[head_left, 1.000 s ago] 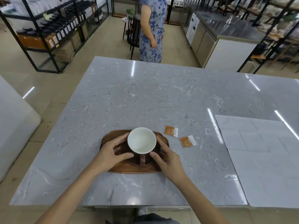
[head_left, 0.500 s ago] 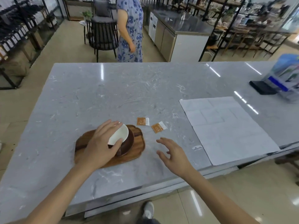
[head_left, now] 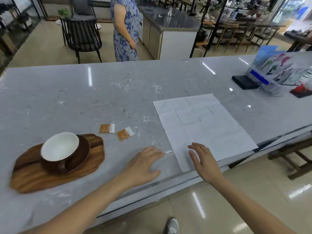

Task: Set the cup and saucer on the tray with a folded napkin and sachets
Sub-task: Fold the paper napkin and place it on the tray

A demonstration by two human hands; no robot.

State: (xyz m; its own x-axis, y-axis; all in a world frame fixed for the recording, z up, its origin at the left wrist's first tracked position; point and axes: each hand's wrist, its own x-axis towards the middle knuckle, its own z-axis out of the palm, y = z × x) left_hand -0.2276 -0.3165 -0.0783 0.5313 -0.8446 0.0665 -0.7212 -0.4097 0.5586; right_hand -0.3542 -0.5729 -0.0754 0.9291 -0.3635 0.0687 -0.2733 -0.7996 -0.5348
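A brown cup with a white inside [head_left: 60,148] sits on a brown saucer [head_left: 82,154], both on the wooden tray [head_left: 33,179] at the left of the marble counter. Two orange sachets [head_left: 106,128] [head_left: 125,133] lie on the counter just right of the tray. A large white napkin [head_left: 202,125] lies unfolded flat near the counter's front edge. My left hand [head_left: 143,164] hovers open, fingers spread, just left of the napkin's near corner. My right hand [head_left: 202,159] is open above the napkin's near edge. Neither hand holds anything.
A blue-and-white package [head_left: 273,71] and a black object [head_left: 244,81] stand at the counter's far right. A person in a blue flowered dress [head_left: 125,29] stands beyond the counter beside a dark chair [head_left: 81,32]. A wooden bench [head_left: 293,154] is right of the counter.
My left hand has let go of the cup and moved right toward the napkin. My right hand has also moved right, over the napkin's edge. The view has swung to the right.
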